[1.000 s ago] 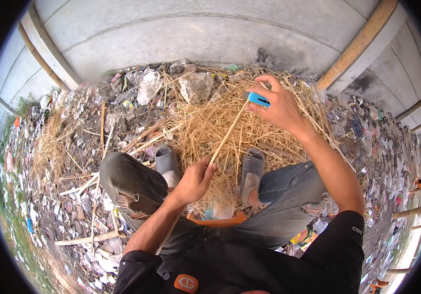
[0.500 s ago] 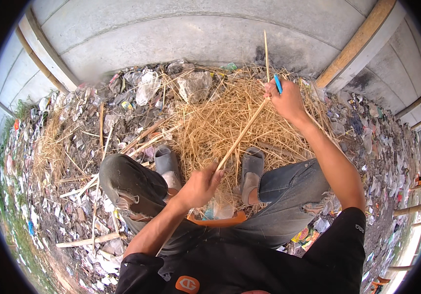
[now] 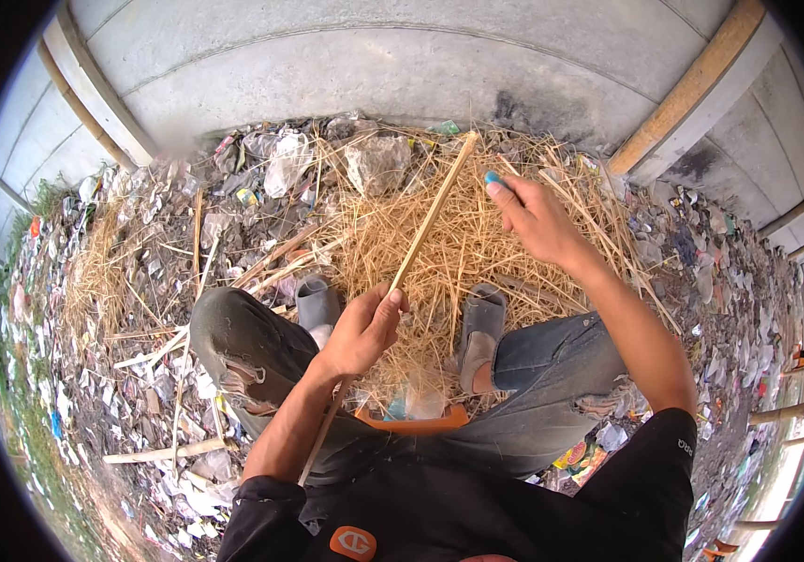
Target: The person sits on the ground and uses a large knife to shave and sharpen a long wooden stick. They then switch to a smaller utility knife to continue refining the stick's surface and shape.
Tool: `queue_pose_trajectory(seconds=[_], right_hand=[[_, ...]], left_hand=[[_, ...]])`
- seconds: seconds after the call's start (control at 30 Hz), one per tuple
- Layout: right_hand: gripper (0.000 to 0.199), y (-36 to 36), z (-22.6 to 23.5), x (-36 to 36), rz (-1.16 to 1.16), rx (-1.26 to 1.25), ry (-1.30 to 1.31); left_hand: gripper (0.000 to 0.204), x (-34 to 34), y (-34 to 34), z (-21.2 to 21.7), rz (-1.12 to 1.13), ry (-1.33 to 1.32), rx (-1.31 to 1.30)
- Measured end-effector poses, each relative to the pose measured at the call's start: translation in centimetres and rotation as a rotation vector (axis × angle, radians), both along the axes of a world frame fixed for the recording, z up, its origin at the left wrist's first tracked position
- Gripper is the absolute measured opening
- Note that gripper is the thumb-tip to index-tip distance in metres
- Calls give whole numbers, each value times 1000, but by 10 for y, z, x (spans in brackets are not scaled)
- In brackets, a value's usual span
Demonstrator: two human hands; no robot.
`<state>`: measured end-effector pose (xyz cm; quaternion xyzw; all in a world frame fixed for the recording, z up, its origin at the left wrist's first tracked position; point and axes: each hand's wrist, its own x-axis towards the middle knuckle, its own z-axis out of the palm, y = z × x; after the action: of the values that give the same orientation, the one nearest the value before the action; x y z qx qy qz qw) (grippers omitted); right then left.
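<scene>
My left hand [image 3: 361, 330] is closed round a pale bamboo strip [image 3: 435, 211], thumb along its top. The strip slants up to the right over a heap of straw-coloured shavings [image 3: 486, 253]. Its lower part runs back beside my left forearm toward my lap. Up at the right, my right hand [image 3: 542, 220] grips a small blue-handled knife [image 3: 493, 177]; only a blue end shows, and the blade is hidden. A small gap separates that hand from the strip's far end.
Between my thighs is an orange edge [image 3: 413, 423] with clear plastic by it. My grey shoes [image 3: 484, 323] flank the shavings. Plastic scraps and loose strips [image 3: 166, 452] litter the ground. A grey concrete wall [image 3: 355, 66] with a wooden post [image 3: 687, 89] rises in front.
The strip has slid back through my left hand toward me, so its far end is lower. My right hand has come off the strip, and the blue handle has turned.
</scene>
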<state>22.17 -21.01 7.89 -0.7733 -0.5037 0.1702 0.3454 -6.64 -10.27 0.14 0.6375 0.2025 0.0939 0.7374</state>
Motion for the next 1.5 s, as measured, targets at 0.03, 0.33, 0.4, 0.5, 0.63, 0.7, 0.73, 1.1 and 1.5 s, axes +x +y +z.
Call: queue_pose_trajectory(seconds=[0.03,0.33,0.4,0.5,0.63,0.7,0.73,1.1,1.5], right_hand=[[51,2,10,-19,100,-29,-17],[45,2,-10,-78,418,-166,-215],[47,4,-13,-72,361,-153,-235],[49,18,-10,-35,210,-201,-201],[51,17,-11,5,73,-150,-263],[50,14,-15,8,35,-145,-315],[49,13,-18,11,6,-139,-308],[43,13,-2,12,-27,-93,-363],[36,10,-6,4,50,228,-605]], left_hand=[[35,1,2,0,4,-12,-38],[28,18,-4,-5,20,-41,49],[28,17,-6,-5,33,-24,82],[28,13,-9,-3,19,56,-4],[33,3,-10,-10,-49,106,43],[32,6,-11,-6,-53,124,49],[32,8,-10,-5,-54,134,52],[33,3,-12,-5,-44,72,233],[32,-2,-9,-15,-32,58,241]])
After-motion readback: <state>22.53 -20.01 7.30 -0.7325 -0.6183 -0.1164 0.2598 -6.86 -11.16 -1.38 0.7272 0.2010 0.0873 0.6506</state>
